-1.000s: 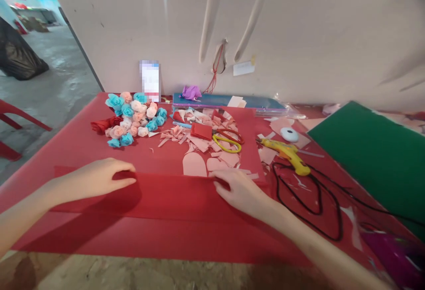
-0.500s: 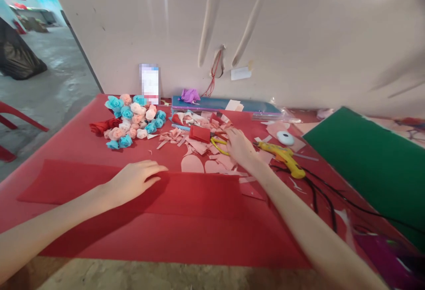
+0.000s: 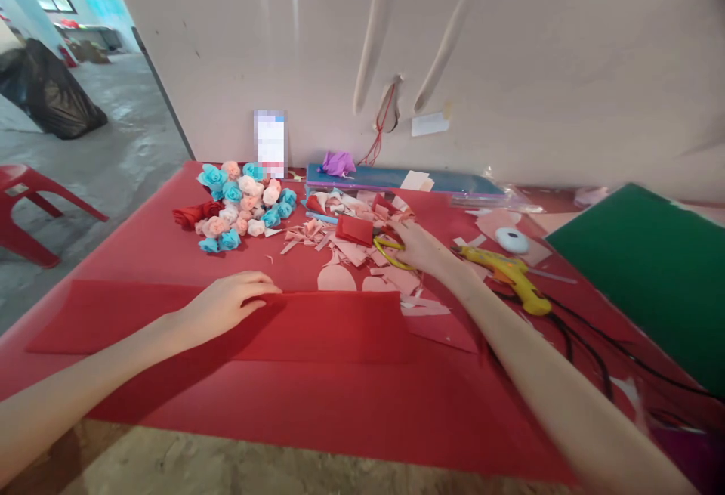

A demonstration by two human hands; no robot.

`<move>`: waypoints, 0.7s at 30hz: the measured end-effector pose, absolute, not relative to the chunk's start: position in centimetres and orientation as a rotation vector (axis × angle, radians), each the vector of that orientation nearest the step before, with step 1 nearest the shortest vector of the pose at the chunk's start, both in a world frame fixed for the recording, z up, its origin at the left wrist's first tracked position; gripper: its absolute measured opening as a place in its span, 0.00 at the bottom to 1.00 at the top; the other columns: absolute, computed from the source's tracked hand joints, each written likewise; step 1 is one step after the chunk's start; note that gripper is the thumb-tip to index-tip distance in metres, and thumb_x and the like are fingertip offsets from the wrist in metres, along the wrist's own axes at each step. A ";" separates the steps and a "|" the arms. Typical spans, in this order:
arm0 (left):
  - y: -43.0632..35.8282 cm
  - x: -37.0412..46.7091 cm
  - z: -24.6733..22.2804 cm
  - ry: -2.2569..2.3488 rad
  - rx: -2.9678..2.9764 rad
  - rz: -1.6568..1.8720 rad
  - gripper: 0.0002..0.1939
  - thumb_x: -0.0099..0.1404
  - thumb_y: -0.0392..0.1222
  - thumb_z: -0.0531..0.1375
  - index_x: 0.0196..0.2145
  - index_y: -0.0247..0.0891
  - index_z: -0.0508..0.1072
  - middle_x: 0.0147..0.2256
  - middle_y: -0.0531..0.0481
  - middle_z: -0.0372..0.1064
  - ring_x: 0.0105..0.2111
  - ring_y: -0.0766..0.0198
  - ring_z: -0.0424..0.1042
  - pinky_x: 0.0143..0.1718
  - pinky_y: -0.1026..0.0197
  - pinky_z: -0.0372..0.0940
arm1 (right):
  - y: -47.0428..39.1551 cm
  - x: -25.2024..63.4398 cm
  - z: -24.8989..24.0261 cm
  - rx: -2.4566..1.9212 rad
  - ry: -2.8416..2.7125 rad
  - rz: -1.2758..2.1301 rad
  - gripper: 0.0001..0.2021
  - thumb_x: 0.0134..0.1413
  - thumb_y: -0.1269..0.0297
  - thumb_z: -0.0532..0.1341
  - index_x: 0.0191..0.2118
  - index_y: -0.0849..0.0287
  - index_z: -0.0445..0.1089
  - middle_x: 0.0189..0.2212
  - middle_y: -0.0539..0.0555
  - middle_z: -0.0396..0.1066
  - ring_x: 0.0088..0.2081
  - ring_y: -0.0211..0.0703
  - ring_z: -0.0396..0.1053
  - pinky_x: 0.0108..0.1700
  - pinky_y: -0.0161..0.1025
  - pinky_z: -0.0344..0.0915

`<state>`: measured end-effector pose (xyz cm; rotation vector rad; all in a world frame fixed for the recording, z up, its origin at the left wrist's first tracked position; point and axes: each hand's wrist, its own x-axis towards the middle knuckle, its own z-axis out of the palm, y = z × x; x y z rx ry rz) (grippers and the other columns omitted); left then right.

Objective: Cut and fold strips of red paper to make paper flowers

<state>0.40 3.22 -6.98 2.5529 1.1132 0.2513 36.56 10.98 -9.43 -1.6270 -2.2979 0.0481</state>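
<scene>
My left hand lies on a folded strip of red paper, fingers stretched along its upper edge and thumb apart. Farther back, my right hand has its fingers curled over the yellow handles of a pair of scissors. A small folded red piece lies at the other end of the scissors, where their blades are hidden. Pink paper scraps are strewn around them, with rounded pink petal cut-outs just behind the red strip.
Blue, pink, white and red paper roses cluster at the left. On the right are a yellow glue gun with black cables, a white round object and a green board. A phone leans on the wall.
The view has shifted, so the table contents appear farther right. My right hand's fingers have closed in over the scissors' handles. My left hand stays on the red paper strip.
</scene>
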 end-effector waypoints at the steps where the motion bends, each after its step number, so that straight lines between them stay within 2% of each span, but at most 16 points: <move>1: 3.3 0.5 -6.9 1.101 2.552 0.256 0.13 0.66 0.35 0.49 0.42 0.39 0.72 0.44 0.47 0.68 0.44 0.62 0.68 0.47 0.59 0.63 | 11.2 36.6 -9.4 -1.618 -2.297 0.044 0.24 0.43 0.68 0.60 0.50 0.62 0.63 0.41 0.61 0.70 0.42 0.53 0.68 0.42 0.44 0.65; 4: 3.4 0.7 -6.8 1.031 2.572 0.292 0.14 0.65 0.32 0.48 0.38 0.38 0.72 0.44 0.47 0.67 0.46 0.62 0.65 0.49 0.58 0.61 | 11.2 36.5 -9.1 -1.603 -2.244 0.010 0.27 0.40 0.70 0.59 0.52 0.59 0.62 0.42 0.59 0.68 0.44 0.53 0.67 0.43 0.45 0.64; 7: 3.4 0.9 -6.9 0.952 2.585 0.311 0.16 0.63 0.28 0.46 0.39 0.38 0.71 0.43 0.46 0.68 0.46 0.63 0.65 0.49 0.58 0.62 | 10.5 36.3 -9.0 -1.618 -2.142 -0.039 0.27 0.40 0.70 0.57 0.52 0.60 0.62 0.42 0.61 0.66 0.45 0.56 0.64 0.44 0.48 0.63; 12: 3.3 1.8 -6.5 0.909 2.564 0.288 0.22 0.59 0.22 0.44 0.42 0.38 0.70 0.43 0.47 0.69 0.46 0.64 0.65 0.50 0.59 0.61 | 9.2 36.3 -8.5 -1.679 -1.958 -0.051 0.26 0.42 0.69 0.55 0.52 0.61 0.62 0.37 0.61 0.65 0.39 0.55 0.66 0.42 0.49 0.64; 16: 3.2 3.1 -6.0 0.887 2.543 0.242 0.24 0.56 0.21 0.45 0.44 0.37 0.69 0.44 0.48 0.69 0.45 0.63 0.66 0.50 0.58 0.61 | 9.2 36.7 -7.9 -1.718 -1.799 -0.004 0.23 0.40 0.68 0.57 0.48 0.60 0.65 0.36 0.60 0.67 0.38 0.55 0.67 0.41 0.49 0.65; 18: 3.3 4.0 -5.9 0.864 2.542 0.226 0.24 0.56 0.21 0.46 0.45 0.37 0.69 0.44 0.48 0.69 0.45 0.62 0.66 0.50 0.56 0.61 | 9.2 36.8 -7.5 -1.719 -1.723 0.047 0.21 0.41 0.65 0.58 0.46 0.59 0.65 0.34 0.58 0.69 0.37 0.53 0.68 0.38 0.48 0.66; 21: 3.6 5.5 -6.0 0.832 2.544 0.205 0.22 0.57 0.23 0.49 0.45 0.37 0.69 0.44 0.47 0.70 0.45 0.61 0.67 0.49 0.56 0.62 | 8.6 36.9 -6.8 -1.709 -1.629 0.153 0.18 0.47 0.60 0.55 0.45 0.59 0.62 0.29 0.54 0.70 0.27 0.45 0.69 0.28 0.42 0.67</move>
